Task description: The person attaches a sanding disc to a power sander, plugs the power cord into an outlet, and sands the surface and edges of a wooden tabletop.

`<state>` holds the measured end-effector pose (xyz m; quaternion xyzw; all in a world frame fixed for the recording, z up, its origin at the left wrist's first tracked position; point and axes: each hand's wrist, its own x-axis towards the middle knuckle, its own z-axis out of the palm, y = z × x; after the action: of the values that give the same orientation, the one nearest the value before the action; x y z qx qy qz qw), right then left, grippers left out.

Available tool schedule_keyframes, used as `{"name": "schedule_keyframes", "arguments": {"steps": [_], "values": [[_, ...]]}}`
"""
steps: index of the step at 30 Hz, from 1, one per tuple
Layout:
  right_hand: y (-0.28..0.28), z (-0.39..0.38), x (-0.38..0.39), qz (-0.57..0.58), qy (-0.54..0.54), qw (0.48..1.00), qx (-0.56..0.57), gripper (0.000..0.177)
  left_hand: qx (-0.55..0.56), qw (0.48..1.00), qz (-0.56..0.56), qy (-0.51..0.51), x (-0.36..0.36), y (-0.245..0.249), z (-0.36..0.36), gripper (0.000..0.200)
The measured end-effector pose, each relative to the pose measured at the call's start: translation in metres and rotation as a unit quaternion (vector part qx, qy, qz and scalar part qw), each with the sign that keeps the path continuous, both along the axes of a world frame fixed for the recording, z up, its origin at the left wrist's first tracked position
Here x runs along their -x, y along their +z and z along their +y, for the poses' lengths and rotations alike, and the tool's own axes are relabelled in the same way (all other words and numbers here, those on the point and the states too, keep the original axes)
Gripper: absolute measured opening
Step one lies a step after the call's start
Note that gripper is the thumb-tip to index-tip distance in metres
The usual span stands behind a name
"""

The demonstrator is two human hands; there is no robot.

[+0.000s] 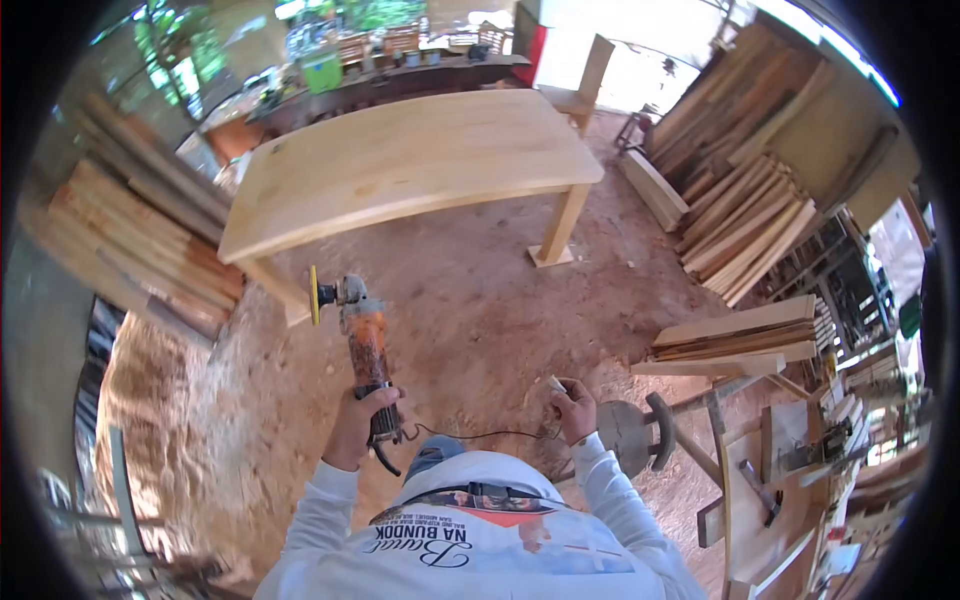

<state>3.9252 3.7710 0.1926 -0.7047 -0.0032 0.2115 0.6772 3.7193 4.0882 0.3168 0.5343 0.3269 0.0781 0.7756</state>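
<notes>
My left hand [357,425] is wrapped around the black rear handle of an orange angle grinder [364,340], held upright with its head at the top. A yellow-edged disc [315,296] on the grinder faces left, apart from the table. From the grinder's lower end a thin dark cord [480,436] runs right, passing below my right hand [575,412]. The fingers of that hand pinch a small whitish piece [556,384]; its kind is too small to make out. Ahead stands a pale wooden table [420,155] with a smooth top.
Stacked boards lean at the left [140,240] and the right [750,220]. A round-topped stool [620,440] stands beside my right arm. Wooden frames and a workbench [790,450] crowd the right side. Bare reddish ground [470,300] lies between me and the table.
</notes>
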Motion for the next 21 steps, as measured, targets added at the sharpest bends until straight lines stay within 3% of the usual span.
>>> {"name": "schedule_keyframes", "arguments": {"steps": [7, 10, 18, 21], "values": [[0.024, 0.038, -0.116, 0.009, -0.131, 0.991, -0.04, 0.028, 0.002, 0.986, 0.037, -0.16, -0.201, 0.014, 0.066, 0.033], [-0.001, 0.031, -0.168, 0.007, -0.164, 0.986, -0.028, 0.027, -0.006, 0.975, 0.035, -0.22, -0.284, -0.004, 0.069, 0.037], [-0.019, -0.034, -0.35, 0.002, -0.255, 0.966, -0.032, 0.026, -0.013, 0.943, 0.037, -0.329, -0.527, -0.038, 0.01, 0.039], [-0.028, -0.062, -0.435, 0.004, -0.267, 0.963, -0.034, 0.028, -0.009, 0.932, 0.021, -0.362, -0.616, -0.029, -0.024, 0.036]]}}
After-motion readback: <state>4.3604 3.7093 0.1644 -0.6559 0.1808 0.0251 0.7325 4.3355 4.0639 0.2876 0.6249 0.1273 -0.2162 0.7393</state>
